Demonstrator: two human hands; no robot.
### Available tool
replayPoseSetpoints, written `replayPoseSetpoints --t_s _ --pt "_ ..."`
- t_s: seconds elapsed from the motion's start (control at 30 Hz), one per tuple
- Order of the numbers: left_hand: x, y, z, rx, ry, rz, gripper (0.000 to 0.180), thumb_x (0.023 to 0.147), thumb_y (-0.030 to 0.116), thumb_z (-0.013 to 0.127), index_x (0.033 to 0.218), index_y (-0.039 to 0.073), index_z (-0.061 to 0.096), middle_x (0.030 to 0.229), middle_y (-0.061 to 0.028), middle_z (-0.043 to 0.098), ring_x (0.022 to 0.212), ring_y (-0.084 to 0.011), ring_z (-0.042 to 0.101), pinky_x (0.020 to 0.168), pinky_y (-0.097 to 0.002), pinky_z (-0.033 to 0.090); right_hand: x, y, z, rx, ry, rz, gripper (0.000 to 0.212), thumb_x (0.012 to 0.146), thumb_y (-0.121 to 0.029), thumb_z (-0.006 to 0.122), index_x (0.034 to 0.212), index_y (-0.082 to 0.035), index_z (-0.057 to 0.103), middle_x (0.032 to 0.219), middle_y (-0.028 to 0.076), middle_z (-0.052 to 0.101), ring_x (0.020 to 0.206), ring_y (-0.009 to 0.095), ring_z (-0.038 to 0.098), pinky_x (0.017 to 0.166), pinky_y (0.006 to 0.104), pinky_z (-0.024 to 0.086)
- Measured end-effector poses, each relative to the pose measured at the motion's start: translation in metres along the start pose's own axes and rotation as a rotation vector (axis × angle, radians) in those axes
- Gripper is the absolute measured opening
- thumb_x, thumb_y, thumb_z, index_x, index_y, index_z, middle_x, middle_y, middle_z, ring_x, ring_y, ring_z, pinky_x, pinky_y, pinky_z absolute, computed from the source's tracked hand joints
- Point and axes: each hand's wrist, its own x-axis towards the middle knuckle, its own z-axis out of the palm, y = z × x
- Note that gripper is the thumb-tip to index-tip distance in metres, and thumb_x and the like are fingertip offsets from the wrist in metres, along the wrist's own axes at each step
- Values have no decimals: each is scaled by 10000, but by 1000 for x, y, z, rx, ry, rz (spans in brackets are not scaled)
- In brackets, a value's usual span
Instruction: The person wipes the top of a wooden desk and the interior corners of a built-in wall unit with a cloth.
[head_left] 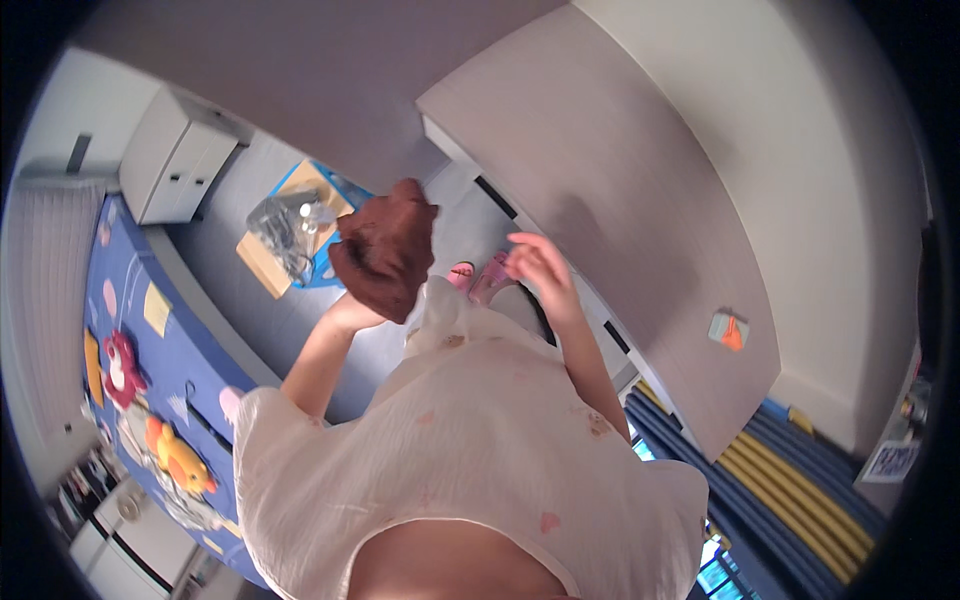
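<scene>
Covering the left hand (362, 314), a brown cloth (388, 250) sits bunched before the body, apparently propped from beneath; hidden fingers mean its grip cannot be told. The right hand (541, 268), empty with loosely bent fingers, hovers near a greyish table (600, 130). Leftward, a blue bed (190, 340) carries plush toys (180, 460).

Cloth (388, 252) between the bed (200, 335) on the left, plush toys (180, 458) upon it, and the desk (625, 170) on the right.
</scene>
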Motion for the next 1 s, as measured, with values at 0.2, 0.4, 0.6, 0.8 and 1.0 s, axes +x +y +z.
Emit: replayPoseSetpoints --t_s 0.2,0.4,0.6,0.8,1.0 --pt "8 46 14 269 -482 222 566 619 341 541 1036 9 353 1034 -83 384 981 -168 322 842 -264 220 19 -37 49 -1001 -173 -838 268 612 -51 526 876 -95 533 962 82 388 912 241 359 764 321 290" --pt "43 44 59 -1149 54 98 591 641 428 387 1045 -2 351 1053 -137 397 941 -265 397 804 -355 308 30 -46 16 -1042 -24 -943 323 623 -106 537 943 -136 512 1061 110 365 962 275 335 804 368 274" --pt "51 28 45 -982 437 538 565 578 266 423 1067 0 328 1024 -142 410 899 -268 418 770 -346 333 21 -36 -63 -812 253 -712 267 693 -59 449 957 -21 458 1048 127 389 967 247 368 800 312 297" --pt "56 -22 15 -395 987 355 477 581 162 452 1021 0 366 931 -126 449 813 -232 445 680 -307 371 5 -14 -128 -568 516 -470 212 730 -44 399 932 -17 458 991 95 438 924 184 406 781 281 310" --pt "153 -102 -18 126 777 -583 612 680 477 338 976 -55 402 1081 -231 336 1046 -269 282 871 -309 187 0 -11 -138 -406 640 -256 209 755 -81 393 947 -25 455 929 47 457 871 125 428 769 237 316"
